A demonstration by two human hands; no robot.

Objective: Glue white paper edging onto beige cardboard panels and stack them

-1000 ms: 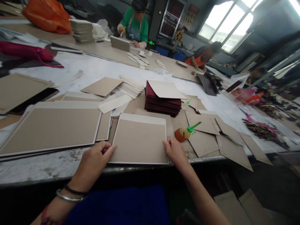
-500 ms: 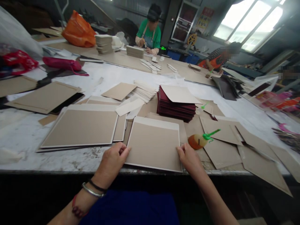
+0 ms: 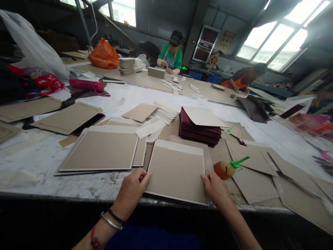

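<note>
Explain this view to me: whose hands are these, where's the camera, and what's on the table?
No machine: one camera on a worker's head looks forward and down, so both bare arms are that person's own. The left hand and right hand each pinch a side edge of a grey cardboard panel lying at the near edge of the table. Nearby lie a larger panel, a stack of dark red covers, an orange bottle with a green nozzle and loose card pieces. Other people work farther along.
</note>
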